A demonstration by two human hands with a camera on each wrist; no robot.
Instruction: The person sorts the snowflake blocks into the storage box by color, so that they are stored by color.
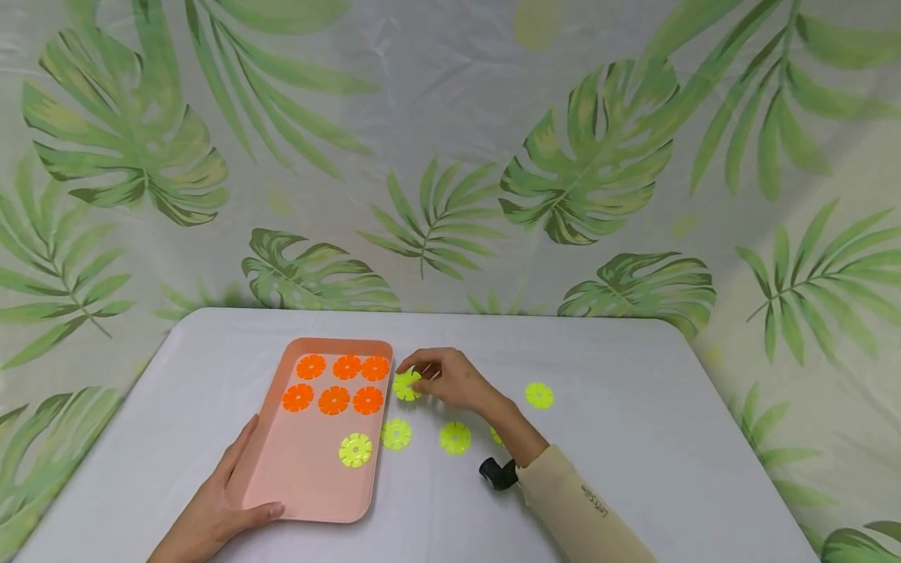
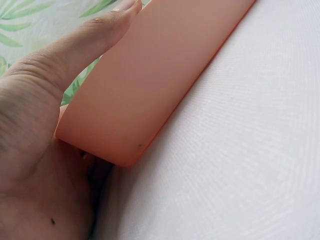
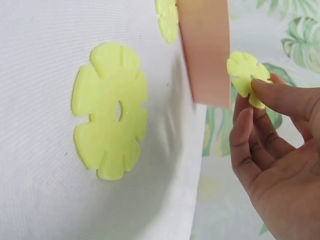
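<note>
The left hand (image 2: 35, 125) holds the peach-coloured tray (image 2: 145, 70) at its left end, thumb (image 2: 85, 45) along the rim, a corner against the palm, the other fingers mostly hidden. White cloth (image 2: 240, 140) spreads on the near side of the tray's smooth wall; green leaf-printed fabric (image 2: 30, 30) shows on the far side, behind the thumb.

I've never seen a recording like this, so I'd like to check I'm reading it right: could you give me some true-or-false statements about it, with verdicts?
1. The right hand pinches a yellow disc. True.
2. The left hand touches nothing. False: it grips the pink tray.
3. Six orange discs lie in the tray. True.
4. The tray holds no yellow discs. False: one lone yellow piece lies in it.
5. Other yellow discs lie on the white tabletop. True.
</note>
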